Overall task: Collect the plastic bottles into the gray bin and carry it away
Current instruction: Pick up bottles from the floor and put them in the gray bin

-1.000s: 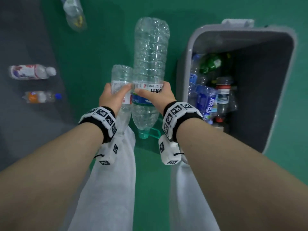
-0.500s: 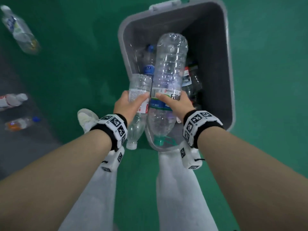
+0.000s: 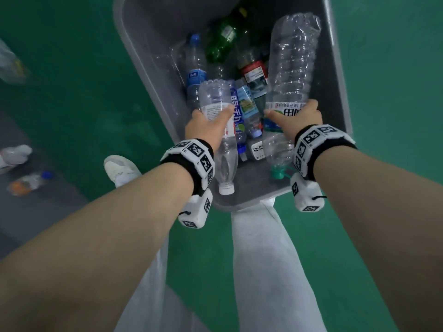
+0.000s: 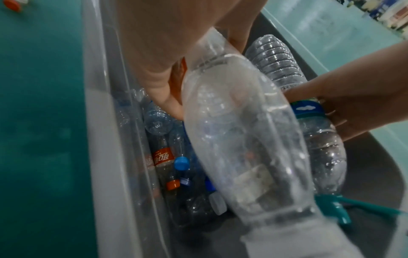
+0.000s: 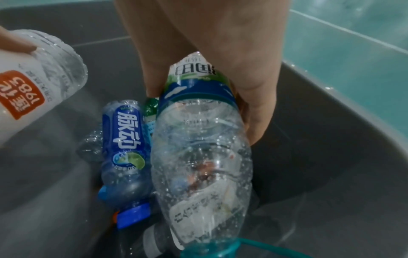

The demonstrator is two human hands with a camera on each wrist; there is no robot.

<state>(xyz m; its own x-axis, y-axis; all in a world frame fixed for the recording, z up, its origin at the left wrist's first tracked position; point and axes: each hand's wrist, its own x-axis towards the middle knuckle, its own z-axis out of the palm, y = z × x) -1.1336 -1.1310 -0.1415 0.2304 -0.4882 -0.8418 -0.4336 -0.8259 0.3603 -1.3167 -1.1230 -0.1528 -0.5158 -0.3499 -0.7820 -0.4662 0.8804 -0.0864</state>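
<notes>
Both hands hover over the open gray bin (image 3: 148,75), each holding a bottle cap-down. My left hand (image 3: 206,125) grips a small clear bottle (image 3: 219,109) with a white cap and a red-and-white label, seen close up as the small clear bottle (image 4: 238,139). My right hand (image 3: 299,118) grips a large clear ribbed bottle (image 3: 292,65) with a blue-green label and a teal cap with a loop handle; the right wrist view shows that large bottle (image 5: 198,148) above the bin's floor (image 5: 331,174). Several bottles lie inside the bin, among them a blue one (image 5: 127,139).
Loose bottles lie on the green floor at the left: an orange-labelled one (image 3: 28,183), a white one (image 3: 14,155) and a blurred clear one (image 3: 9,63). My white shoe (image 3: 121,170) stands beside the bin's near left corner. My light trouser legs are below.
Both hands have carried their bottles from beside the bin to over its opening and moved apart from each other. The view has shifted so the bin sits straight ahead.
</notes>
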